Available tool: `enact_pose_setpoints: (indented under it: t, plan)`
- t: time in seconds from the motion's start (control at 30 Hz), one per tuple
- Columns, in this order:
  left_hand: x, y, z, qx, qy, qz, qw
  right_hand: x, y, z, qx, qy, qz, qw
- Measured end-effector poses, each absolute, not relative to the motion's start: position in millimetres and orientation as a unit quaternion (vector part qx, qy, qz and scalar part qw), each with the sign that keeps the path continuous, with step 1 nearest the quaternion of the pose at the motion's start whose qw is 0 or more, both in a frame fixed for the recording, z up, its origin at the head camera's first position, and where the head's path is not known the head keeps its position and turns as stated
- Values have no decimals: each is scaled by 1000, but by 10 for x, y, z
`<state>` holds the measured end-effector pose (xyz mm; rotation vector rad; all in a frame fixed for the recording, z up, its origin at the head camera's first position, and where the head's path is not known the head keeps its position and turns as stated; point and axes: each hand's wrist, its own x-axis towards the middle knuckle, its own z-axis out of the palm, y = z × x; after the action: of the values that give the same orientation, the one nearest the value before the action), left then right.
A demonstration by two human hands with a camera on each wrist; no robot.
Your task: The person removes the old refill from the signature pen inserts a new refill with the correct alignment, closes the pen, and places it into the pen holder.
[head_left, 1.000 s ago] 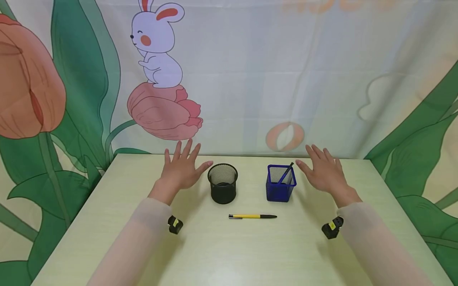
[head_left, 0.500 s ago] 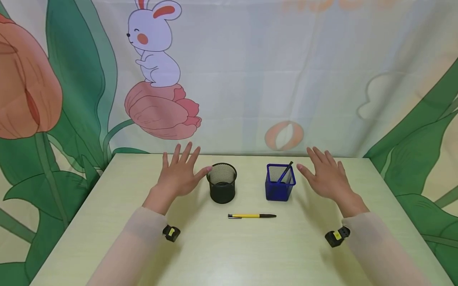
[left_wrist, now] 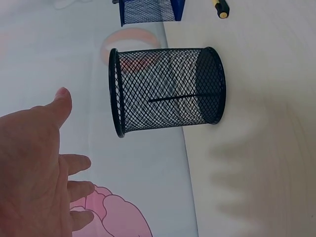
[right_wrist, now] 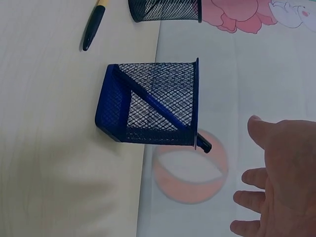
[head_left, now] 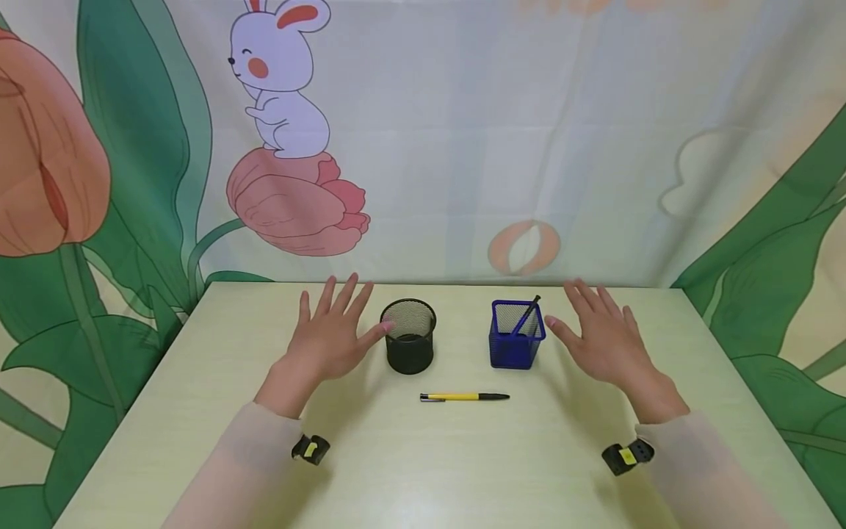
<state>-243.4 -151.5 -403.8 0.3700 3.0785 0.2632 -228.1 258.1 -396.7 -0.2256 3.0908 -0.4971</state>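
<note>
The left hand (head_left: 327, 342), fingers spread wide, hovers just beside a round black wire-mesh cup (head_left: 410, 356), which stands upright off its thumb side, untouched. The right hand (head_left: 608, 342), fingers straight and thumb held out, hovers just beside a square blue wire-mesh cup (head_left: 514, 354), upright off its own thumb side; a slim dark pen (head_left: 526, 317) leans inside. Between the hands, level with their wrists, a yellow pen with a black end (head_left: 465, 397) lies flat on the pale table (head_left: 436, 470), that end toward the right hand.

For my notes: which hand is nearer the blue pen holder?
Right. The right hand is just right of the blue pen holder; the left hand is farther left, by the black cup.
</note>
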Motion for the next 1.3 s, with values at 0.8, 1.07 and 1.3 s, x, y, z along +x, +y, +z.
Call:
enact_pose_setpoints:
  t: [0.8, 1.07, 1.3]
  plan:
    - [-1982, -1347, -4058, 211, 970, 112, -38, -1906, 2446, -4082, -131, 969, -198, -70]
    - [-1872, -1274, -4102, 244, 962, 98, -65, -1805, 2352, -4084, -148, 962, -215, -86]
    - [-1796, -1232, -4130, 267, 955, 105, -72, -1726, 2297, -4103, -152, 958, -223, -95]
